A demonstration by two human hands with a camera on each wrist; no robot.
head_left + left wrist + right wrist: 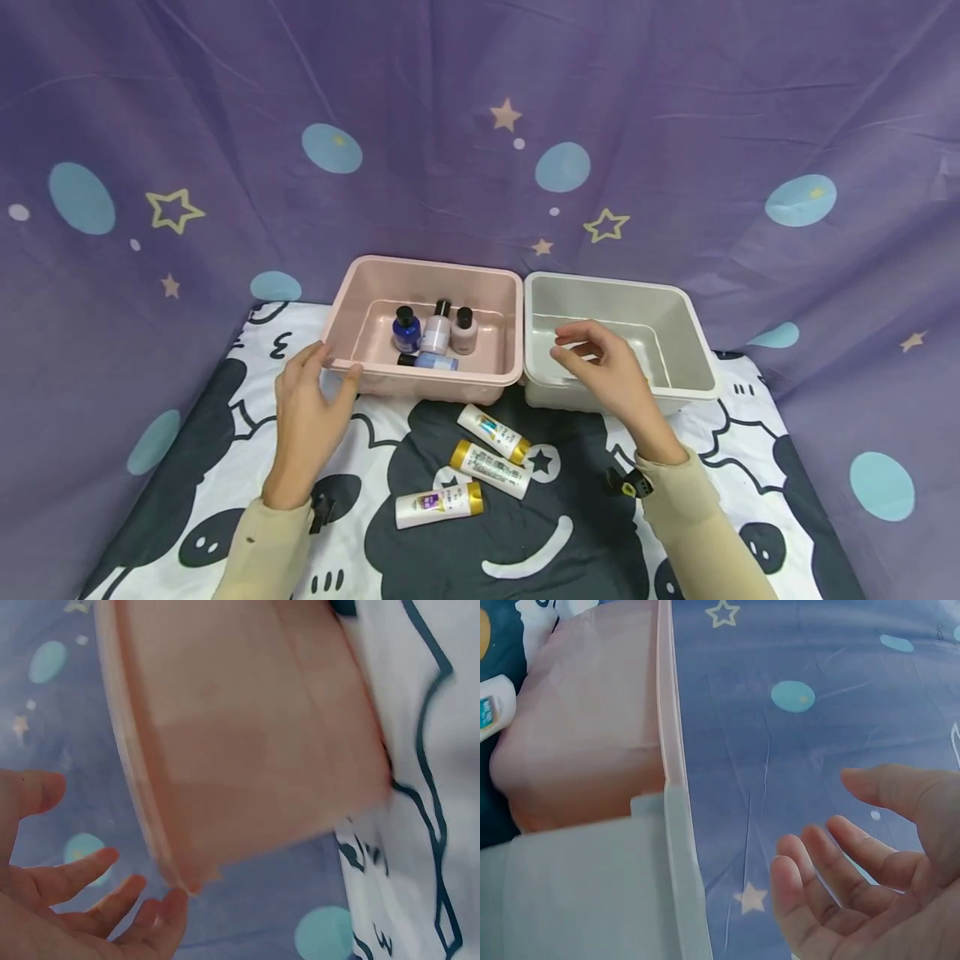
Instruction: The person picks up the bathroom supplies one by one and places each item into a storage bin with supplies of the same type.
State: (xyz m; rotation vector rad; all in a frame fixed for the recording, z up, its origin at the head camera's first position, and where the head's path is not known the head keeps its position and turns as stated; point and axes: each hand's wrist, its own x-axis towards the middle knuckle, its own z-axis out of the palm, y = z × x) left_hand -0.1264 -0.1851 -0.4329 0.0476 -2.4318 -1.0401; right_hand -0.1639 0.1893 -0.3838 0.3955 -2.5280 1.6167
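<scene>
My left hand (311, 417) is at the front left corner of a pink bin (435, 383), its fingers spread; in the left wrist view a fingertip (176, 900) meets the bin's rim. My right hand (607, 367) is over the grey bin (607, 287), holding nothing, with loosely bent fingers and the thumb apart. Inside the pink bin stand a dark blue bottle (407, 333), a whitish bottle (436, 335) and a pale pink bottle (464, 335), all with black caps. A light blue bottle (437, 362) lies on its side in front of them.
Three white tubes with gold caps, a back tube (491, 429), a middle tube (495, 471) and a front tube (435, 505), lie on the sheep-print cloth (547, 525). The bins stand side by side against a purple curtain (450, 125).
</scene>
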